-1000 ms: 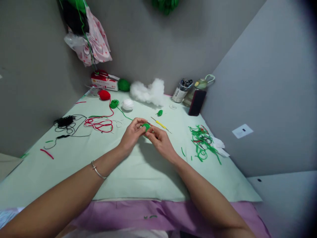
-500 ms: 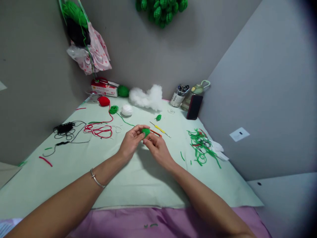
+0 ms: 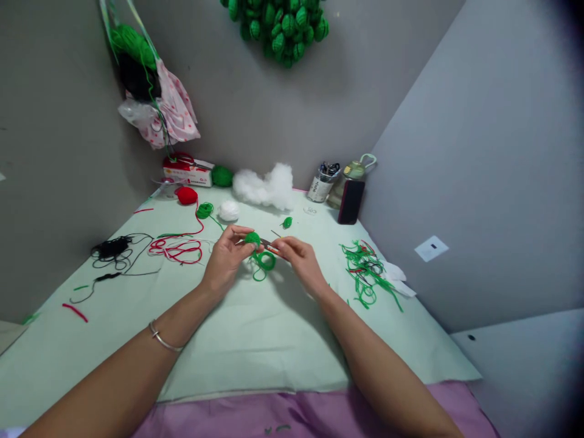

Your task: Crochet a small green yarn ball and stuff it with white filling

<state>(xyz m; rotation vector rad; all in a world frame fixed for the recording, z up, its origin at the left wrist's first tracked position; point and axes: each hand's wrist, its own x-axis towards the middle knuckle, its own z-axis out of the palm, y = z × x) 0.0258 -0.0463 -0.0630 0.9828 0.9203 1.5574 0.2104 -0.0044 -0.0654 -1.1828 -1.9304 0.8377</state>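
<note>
While the head view is showing both hands over the middle of the table [image 3: 237, 340], the left hand [image 3: 227, 254] is pinching a small green knitted piece [image 3: 252, 239] between thumb and fingers. The right hand [image 3: 298, 255] is now sitting farther to the right than half a second ago, its fingers pinching an orange-handled tool [image 3: 275, 249] whose dark end is pointing left at the piece; whether they are touching is unclear. Green yarn loops [image 3: 265, 261] are newly showing below the piece. That is suggesting the left hand is steadying while the right is handling the tool. A green yarn ball [image 3: 205, 210] is lying farther left.
</note>
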